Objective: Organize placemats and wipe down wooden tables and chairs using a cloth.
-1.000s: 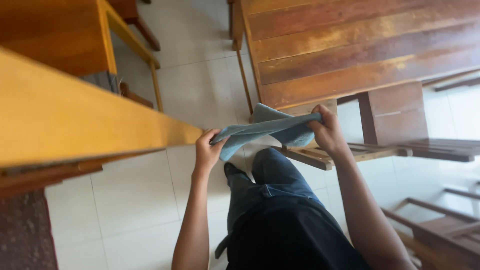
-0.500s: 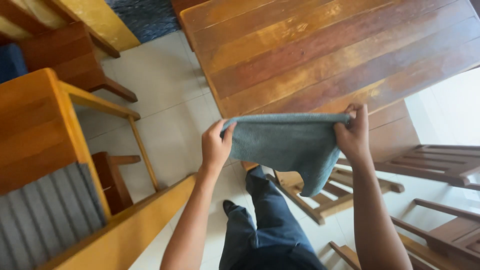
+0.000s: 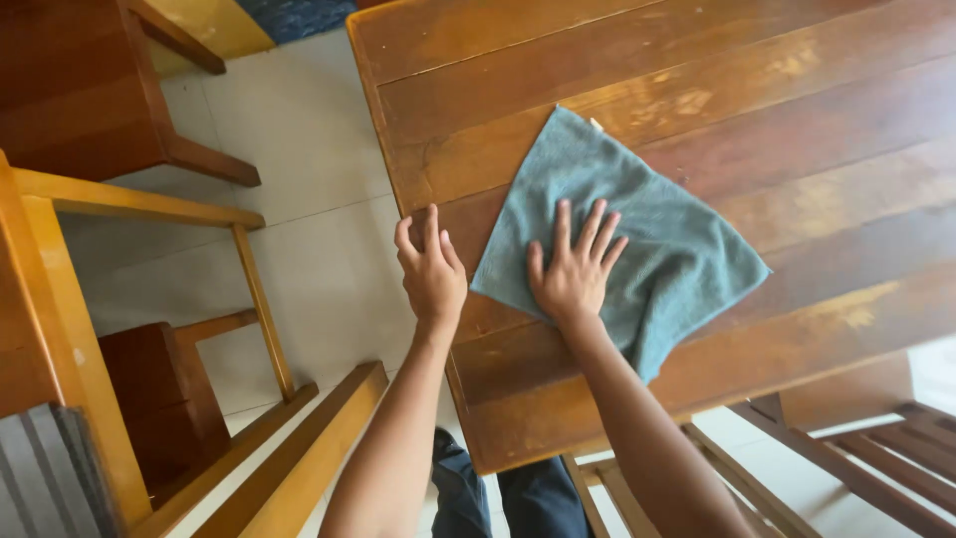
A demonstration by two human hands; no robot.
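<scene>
A grey-blue cloth [image 3: 647,239] lies spread flat on a brown wooden plank table [image 3: 757,110]. My right hand [image 3: 573,269] presses flat on the cloth's near left part, fingers spread. My left hand [image 3: 431,269] rests open on the table's left edge, just beside the cloth and not touching it. My legs in dark trousers [image 3: 518,493] show below the table's near edge.
Yellow wooden furniture with rails [image 3: 129,209] stands at the left over a pale tiled floor [image 3: 309,199]. A darker wooden piece [image 3: 90,90] is at the top left. A slatted wooden chair [image 3: 846,468] sits at the bottom right under the table.
The cloth was held stretched between both hands above the floor; now it lies on the table. My right hand has flattened on it and my left hand has let go.
</scene>
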